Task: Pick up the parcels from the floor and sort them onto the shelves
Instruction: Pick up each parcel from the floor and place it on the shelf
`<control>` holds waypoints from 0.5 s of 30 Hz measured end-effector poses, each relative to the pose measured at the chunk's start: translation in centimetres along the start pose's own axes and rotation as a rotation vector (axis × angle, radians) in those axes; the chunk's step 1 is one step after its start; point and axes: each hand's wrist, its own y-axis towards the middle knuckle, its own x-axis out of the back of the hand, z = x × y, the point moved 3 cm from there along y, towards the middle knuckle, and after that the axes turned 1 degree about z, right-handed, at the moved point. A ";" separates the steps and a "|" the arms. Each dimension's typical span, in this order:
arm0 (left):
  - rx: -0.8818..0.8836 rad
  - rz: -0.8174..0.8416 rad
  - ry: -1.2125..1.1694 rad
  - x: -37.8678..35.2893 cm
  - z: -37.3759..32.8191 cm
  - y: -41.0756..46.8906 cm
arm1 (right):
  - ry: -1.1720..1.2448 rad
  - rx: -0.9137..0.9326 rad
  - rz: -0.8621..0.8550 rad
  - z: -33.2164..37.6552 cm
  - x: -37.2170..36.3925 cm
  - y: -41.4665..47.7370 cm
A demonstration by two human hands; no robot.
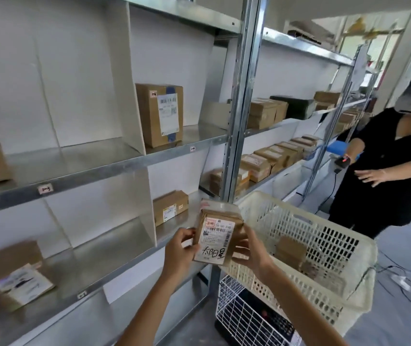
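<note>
1. At the left, metal shelves (124, 161) with small bay tags (45, 188) on the front edges; best to read the parcel's red sticker (210, 223) against these before placing.
2. Near centre, left hand (178, 248), fingers (186, 233) curled onto the parcel's left edge.
3. Held in the air between both hands, before the lower shelf: parcel (218, 236), label facing the camera, long axis roughly upright, top leaning slightly right.
4. Right hand (249, 253), fingers (248, 236) clamped on the right side.
5. Just right, basket (299, 217), more parcels inside.
</note>
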 end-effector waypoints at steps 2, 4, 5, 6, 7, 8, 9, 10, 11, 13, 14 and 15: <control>0.011 0.030 0.011 -1.5 0.0 2.2 | -0.012 -0.021 -0.056 0.6 0.9 2.7; 0.022 0.054 0.033 -2.7 0.4 4.2 | -0.047 -0.041 -0.046 1.0 1.6 5.3; 0.029 0.056 0.036 -3.2 0.6 5.3 | -0.067 -0.046 -0.027 1.3 1.8 6.6; 0.039 0.050 0.043 -3.7 1.0 6.5 | -0.087 -0.048 -0.012 1.6 2.1 8.0; 0.053 0.038 0.060 -4.1 1.3 7.6 | -0.106 -0.053 -0.006 1.8 2.4 9.5; 0.077 0.027 0.071 -4.4 1.6 8.7 | -0.124 -0.064 -0.012 2.1 2.7 11.0; 0.114 0.020 0.070 -4.8 1.9 9.8 | -0.138 -0.073 -0.020 2.3 2.9 12.4; 0.156 0.019 0.045 -5.3 2.3 11.0 | -0.150 -0.077 -0.024 2.5 3.1 13.9; 0.201 0.020 0.009 -5.9 2.6 12.2 | -0.159 -0.081 -0.019 2.8 3.2 15.4; 0.273 0.014 -0.008 -6.9 3.3 14.7 | -0.182 -0.091 0.003 3.2 3.5 18.7; 0.297 0.006 -0.011 -7.3 3.5 16.0 | -0.195 -0.095 0.017 3.4 3.6 20.4; 0.315 -0.006 -0.035 -7.7 3.7 17.2 | -0.208 -0.100 0.030 3.5 3.6 22.2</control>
